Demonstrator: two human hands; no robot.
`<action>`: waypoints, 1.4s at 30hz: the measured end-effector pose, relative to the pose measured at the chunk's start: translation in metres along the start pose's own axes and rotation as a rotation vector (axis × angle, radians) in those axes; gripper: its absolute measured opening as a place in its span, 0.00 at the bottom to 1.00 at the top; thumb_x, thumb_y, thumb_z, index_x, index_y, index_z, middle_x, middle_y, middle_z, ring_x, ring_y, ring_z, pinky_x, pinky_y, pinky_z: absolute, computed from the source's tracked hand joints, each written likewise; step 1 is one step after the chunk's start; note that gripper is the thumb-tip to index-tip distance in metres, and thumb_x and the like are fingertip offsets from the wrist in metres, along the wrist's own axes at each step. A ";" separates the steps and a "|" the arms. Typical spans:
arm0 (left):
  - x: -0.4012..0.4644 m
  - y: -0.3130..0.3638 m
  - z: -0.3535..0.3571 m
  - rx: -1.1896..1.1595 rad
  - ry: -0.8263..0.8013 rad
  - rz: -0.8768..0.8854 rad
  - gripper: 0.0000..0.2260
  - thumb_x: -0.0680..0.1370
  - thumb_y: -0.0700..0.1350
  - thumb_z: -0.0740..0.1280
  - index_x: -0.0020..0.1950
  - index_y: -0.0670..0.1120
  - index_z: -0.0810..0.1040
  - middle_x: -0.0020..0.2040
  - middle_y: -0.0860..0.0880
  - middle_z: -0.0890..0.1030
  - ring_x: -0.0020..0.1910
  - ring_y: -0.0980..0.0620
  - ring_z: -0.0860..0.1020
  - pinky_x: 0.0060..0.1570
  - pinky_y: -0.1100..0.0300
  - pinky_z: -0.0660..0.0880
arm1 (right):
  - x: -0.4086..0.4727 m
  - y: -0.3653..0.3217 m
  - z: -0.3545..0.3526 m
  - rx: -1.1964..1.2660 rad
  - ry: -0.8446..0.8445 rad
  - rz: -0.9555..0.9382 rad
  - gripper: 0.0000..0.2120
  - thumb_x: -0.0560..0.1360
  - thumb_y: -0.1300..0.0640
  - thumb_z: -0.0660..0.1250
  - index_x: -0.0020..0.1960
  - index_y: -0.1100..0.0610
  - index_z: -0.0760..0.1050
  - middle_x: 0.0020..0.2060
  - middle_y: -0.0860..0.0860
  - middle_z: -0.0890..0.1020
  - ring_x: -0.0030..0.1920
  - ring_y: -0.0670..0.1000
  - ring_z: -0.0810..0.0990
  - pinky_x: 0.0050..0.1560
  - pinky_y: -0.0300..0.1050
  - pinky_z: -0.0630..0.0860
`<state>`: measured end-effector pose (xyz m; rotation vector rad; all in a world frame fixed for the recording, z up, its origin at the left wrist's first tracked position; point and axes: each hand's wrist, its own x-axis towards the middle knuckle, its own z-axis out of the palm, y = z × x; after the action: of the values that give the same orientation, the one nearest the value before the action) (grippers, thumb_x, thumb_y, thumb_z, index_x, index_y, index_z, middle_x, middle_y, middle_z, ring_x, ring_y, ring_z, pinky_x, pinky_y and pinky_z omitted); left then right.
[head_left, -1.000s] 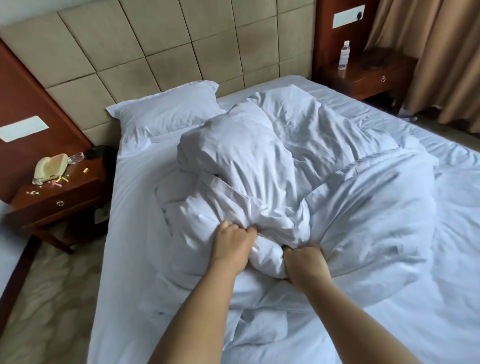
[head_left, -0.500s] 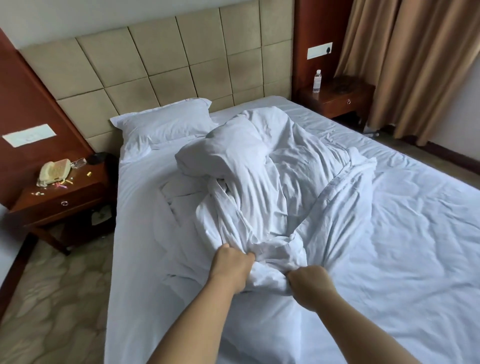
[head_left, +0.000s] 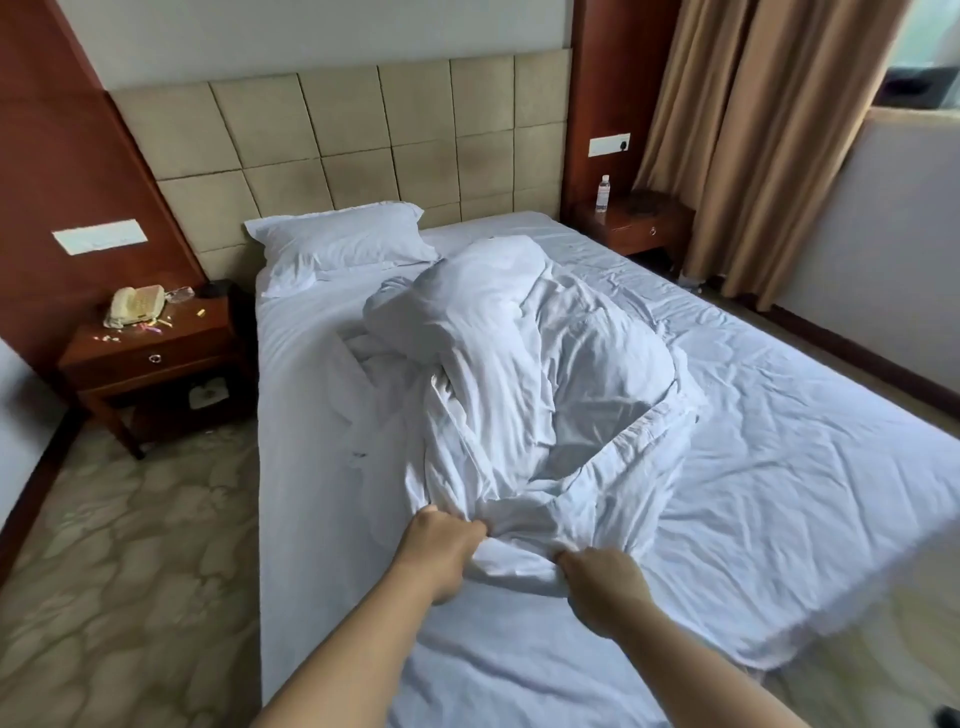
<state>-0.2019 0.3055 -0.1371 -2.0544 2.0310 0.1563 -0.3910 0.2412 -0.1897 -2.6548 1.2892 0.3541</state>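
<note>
1. Both hands are at the near edge of the white duvet (head_left: 545, 374). The left hand (head_left: 441, 553) and right hand (head_left: 605, 584) are side by side, with a short bunch of cloth between them.
2. The fingers (head_left: 470, 531) of each hand are curled tight into the fabric, knuckles up, holding the duvet's edge.
3. The duvet is heaped straight ahead of the fingers. Its long axis runs away from them toward the pillow (head_left: 343, 244), and its bulk sits slightly right of the grip.
4. The left hand reaches a touch farther forward.
5. The arms are extended, forearms converging, wrists low over the bed (head_left: 805, 493).
6. Likely next move: a pull back along that axis, both hands together.
</note>
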 end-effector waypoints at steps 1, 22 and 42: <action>-0.016 0.006 0.010 -0.015 -0.003 -0.002 0.21 0.74 0.37 0.63 0.65 0.50 0.70 0.58 0.44 0.78 0.59 0.43 0.74 0.59 0.58 0.67 | -0.015 -0.006 0.010 0.010 -0.016 0.000 0.22 0.75 0.63 0.55 0.67 0.50 0.69 0.58 0.55 0.79 0.58 0.60 0.78 0.54 0.49 0.73; -0.074 0.032 0.036 -0.098 -0.135 0.031 0.18 0.74 0.34 0.60 0.62 0.44 0.68 0.60 0.42 0.76 0.58 0.39 0.74 0.49 0.56 0.67 | -0.022 -0.045 0.028 0.062 -0.118 -0.080 0.38 0.67 0.44 0.73 0.68 0.58 0.60 0.66 0.55 0.72 0.70 0.55 0.68 0.70 0.48 0.58; -0.007 -0.025 -0.034 0.375 -0.116 0.077 0.14 0.76 0.53 0.64 0.52 0.44 0.80 0.53 0.45 0.82 0.52 0.43 0.80 0.46 0.56 0.74 | -0.048 -0.030 -0.045 0.015 0.003 0.007 0.13 0.76 0.57 0.58 0.60 0.56 0.72 0.58 0.55 0.78 0.59 0.59 0.77 0.52 0.48 0.71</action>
<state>-0.1802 0.3032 -0.1000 -1.7005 1.9002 -0.0856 -0.3902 0.2839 -0.1316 -2.6393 1.2975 0.3405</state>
